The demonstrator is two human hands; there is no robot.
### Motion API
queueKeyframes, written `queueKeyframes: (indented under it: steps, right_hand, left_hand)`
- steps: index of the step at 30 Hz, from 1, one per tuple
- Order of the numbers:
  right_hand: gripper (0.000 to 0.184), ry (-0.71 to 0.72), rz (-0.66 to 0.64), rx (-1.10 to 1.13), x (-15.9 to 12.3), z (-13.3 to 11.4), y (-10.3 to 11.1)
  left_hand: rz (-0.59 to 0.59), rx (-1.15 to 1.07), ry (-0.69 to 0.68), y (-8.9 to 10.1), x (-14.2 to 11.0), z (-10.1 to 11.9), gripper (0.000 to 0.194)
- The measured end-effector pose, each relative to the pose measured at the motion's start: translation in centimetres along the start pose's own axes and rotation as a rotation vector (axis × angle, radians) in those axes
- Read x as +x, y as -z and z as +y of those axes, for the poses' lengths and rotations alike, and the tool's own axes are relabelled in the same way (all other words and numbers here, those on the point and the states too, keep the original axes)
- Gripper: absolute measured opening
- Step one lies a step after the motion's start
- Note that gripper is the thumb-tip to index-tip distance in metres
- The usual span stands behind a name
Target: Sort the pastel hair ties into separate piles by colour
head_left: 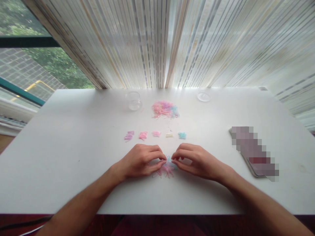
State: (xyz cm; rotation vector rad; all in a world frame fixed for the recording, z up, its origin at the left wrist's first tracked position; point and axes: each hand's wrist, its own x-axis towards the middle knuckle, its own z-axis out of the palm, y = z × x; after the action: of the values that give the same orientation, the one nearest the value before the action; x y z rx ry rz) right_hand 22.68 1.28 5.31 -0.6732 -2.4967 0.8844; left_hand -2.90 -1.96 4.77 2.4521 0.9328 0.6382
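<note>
My left hand (142, 160) and my right hand (195, 160) rest on the white table (73, 147), fingertips meeting over a small heap of tiny pink and blue elastic bands (168, 167). Both hands have their fingers curled in a pinch on bands of that heap. Beyond my hands lies a row of little sorted piles: purple (129, 136), bright pink (143, 135), pale pink (156, 133), cream (169, 135) and blue (182, 135). Farther back sits a larger mixed pile of bands (164, 109).
A small clear glass jar (134, 100) stands at the back, left of the mixed pile. A clear round lid (203, 97) lies at the back right. A flat blurred-out object (254, 152) lies on the right. A striped curtain (172, 42) hangs behind the table.
</note>
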Motion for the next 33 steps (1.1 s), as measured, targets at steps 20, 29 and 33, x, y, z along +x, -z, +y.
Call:
queueKeyframes:
  steps: [20,29,33]
  right_hand:
    - [0.009,0.067,0.09,-0.071,0.13,-0.04,-0.49]
    - [0.009,0.08,0.09,-0.067,0.24,-0.19,-0.49]
    - [0.009,0.091,0.103,-0.067,0.25,-0.07,-0.65]
  left_hand:
    - [0.087,-0.004,-0.047,-0.38,0.16,-0.17,0.008]
    - [0.105,-0.018,-0.038,-0.4,0.11,-0.16,0.007]
    - [0.084,-0.059,-0.026,-0.2,0.19,0.04,0.011]
